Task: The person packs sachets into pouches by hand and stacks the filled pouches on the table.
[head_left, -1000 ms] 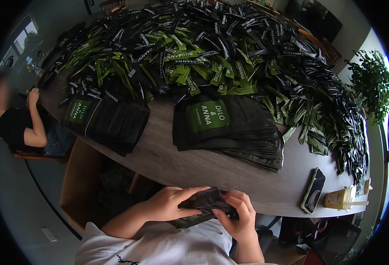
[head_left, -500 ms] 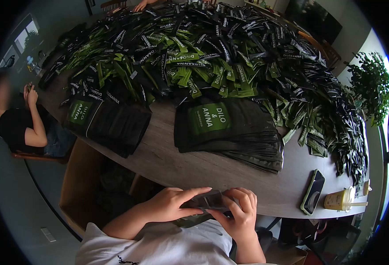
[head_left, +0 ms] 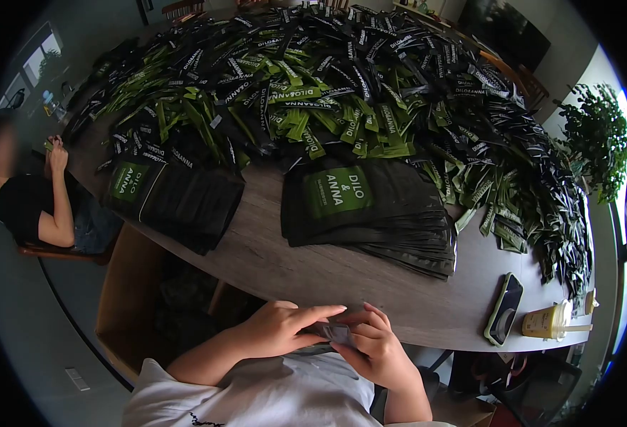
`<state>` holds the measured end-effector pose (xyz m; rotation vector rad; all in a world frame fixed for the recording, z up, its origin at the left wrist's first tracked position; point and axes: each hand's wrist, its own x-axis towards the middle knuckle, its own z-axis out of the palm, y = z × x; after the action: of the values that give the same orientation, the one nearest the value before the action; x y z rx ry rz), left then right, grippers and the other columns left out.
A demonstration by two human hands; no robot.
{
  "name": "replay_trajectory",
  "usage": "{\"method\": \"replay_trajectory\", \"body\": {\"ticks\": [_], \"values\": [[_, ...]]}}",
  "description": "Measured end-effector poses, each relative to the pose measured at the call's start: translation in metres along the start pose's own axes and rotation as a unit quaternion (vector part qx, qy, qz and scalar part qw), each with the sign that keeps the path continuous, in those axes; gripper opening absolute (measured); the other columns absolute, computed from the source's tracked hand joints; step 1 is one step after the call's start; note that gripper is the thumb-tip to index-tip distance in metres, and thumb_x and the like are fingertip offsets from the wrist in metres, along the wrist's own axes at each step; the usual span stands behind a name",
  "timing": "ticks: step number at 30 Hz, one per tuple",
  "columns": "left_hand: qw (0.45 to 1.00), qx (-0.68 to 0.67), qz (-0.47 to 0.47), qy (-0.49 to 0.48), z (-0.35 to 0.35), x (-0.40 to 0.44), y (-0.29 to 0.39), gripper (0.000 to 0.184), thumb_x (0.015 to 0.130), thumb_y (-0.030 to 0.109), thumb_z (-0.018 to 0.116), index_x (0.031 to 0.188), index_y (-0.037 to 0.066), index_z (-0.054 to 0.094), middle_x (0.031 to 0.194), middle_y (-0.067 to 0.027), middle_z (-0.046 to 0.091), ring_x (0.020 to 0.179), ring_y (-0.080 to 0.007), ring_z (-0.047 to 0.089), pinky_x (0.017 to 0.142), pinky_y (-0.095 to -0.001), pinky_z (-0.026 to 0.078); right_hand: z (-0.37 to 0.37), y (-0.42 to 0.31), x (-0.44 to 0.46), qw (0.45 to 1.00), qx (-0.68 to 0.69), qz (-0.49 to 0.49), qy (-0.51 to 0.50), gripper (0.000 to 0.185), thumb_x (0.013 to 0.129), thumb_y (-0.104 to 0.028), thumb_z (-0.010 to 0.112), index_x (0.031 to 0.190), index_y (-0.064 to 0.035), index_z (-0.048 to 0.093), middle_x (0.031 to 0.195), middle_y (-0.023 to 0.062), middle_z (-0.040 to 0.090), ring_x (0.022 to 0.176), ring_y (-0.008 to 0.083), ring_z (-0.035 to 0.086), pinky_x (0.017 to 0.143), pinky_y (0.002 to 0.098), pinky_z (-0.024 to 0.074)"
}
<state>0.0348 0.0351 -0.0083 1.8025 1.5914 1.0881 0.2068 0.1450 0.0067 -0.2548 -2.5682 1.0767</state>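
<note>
At the table's near edge, my left hand (head_left: 278, 329) and my right hand (head_left: 374, 341) both hold a dark pouch (head_left: 338, 332) close to my body. The left index finger stretches along its top edge while the thumb lies underneath. My right fingers are bent round its other end. Much of the pouch is hidden by my hands. Beyond them lies a fanned stack of black pouches (head_left: 392, 217), the top one with a green label. A second stack of black pouches (head_left: 178, 203) sits to its left.
Black and green stick packets (head_left: 313, 92) are heaped across the table (head_left: 271, 263). At right are a phone (head_left: 504, 309) and a lidded drink cup (head_left: 547, 322). An open cardboard box (head_left: 125, 299) stands below the table at left. A person (head_left: 50, 206) sits at left.
My right hand has drawn closer to the left and turned, with its index finger raised. Less of the pouch shows between them. The seated person's hands have shifted.
</note>
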Motion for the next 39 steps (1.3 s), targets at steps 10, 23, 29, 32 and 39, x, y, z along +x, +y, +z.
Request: {"method": "replay_trajectory", "body": {"ticks": [10, 23, 29, 32, 39], "values": [[0.961, -0.264, -0.050, 0.069, 0.012, 0.007, 0.004, 0.019, 0.076, 0.013, 0.068, 0.089, 0.001, 0.062, 0.069, -0.0047, 0.063, 0.059, -0.0060, 0.057, 0.055, -0.0205, 0.043, 0.003, -0.004, -0.005, 0.970, 0.114, 0.107, 0.186, 0.014, 0.067, 0.000, 0.070, 0.075, 0.0013, 0.058, 0.069, 0.0082, 0.057, 0.058, 0.0180, 0.053, 0.051, 0.0249, 0.0414], [0.992, -0.074, -0.053, 0.086, -0.084, -0.082, -0.007, 0.023, 0.072, 0.005, 0.065, 0.094, 0.001, 0.064, 0.091, -0.0101, 0.065, 0.075, -0.0187, 0.061, 0.065, -0.0276, 0.044, -0.028, 0.017, 0.099, 0.981, -0.094, -0.167, 0.023, 0.019, 0.075, -0.013, 0.062, 0.091, -0.0034, 0.059, 0.081, 0.0081, 0.058, 0.070, 0.0240, 0.056, 0.064, 0.0332, 0.0458], [0.921, 0.233, -0.307, 0.052, -0.105, -0.136, -0.006, 0.042, 0.064, 0.022, 0.074, 0.100, 0.003, 0.061, 0.093, -0.0133, 0.062, 0.086, -0.0258, 0.059, 0.075, -0.0321, 0.046, -0.073, 0.125, 0.196, 0.905, -0.388, -0.076, 0.156, 0.029, 0.068, -0.005, 0.055, 0.096, -0.0083, 0.060, 0.102, 0.0021, 0.056, 0.100, 0.0211, 0.048, 0.083, 0.0338, 0.0389], [0.967, 0.007, -0.244, 0.077, -0.086, -0.114, 0.003, 0.032, 0.071, 0.017, 0.070, 0.101, 0.006, 0.062, 0.090, -0.0086, 0.063, 0.082, -0.0209, 0.060, 0.071, -0.0297, 0.047, -0.080, 0.145, 0.213, 0.919, -0.330, -0.155, 0.152, 0.019, 0.069, -0.006, 0.059, 0.088, -0.0066, 0.059, 0.102, 0.0019, 0.057, 0.099, 0.0216, 0.050, 0.083, 0.0344, 0.0393], [0.983, 0.038, -0.049, 0.175, -0.063, -0.043, -0.023, 0.020, 0.073, 0.006, 0.065, 0.093, 0.006, 0.064, 0.087, -0.0080, 0.063, 0.084, -0.0204, 0.061, 0.072, -0.0289, 0.049, -0.075, 0.095, 0.206, 0.945, -0.308, 0.007, 0.107, 0.017, 0.083, -0.014, 0.053, 0.084, -0.0018, 0.041, 0.088, 0.0141, 0.059, 0.071, 0.0333, 0.059, 0.055, 0.0393, 0.0472]]}}
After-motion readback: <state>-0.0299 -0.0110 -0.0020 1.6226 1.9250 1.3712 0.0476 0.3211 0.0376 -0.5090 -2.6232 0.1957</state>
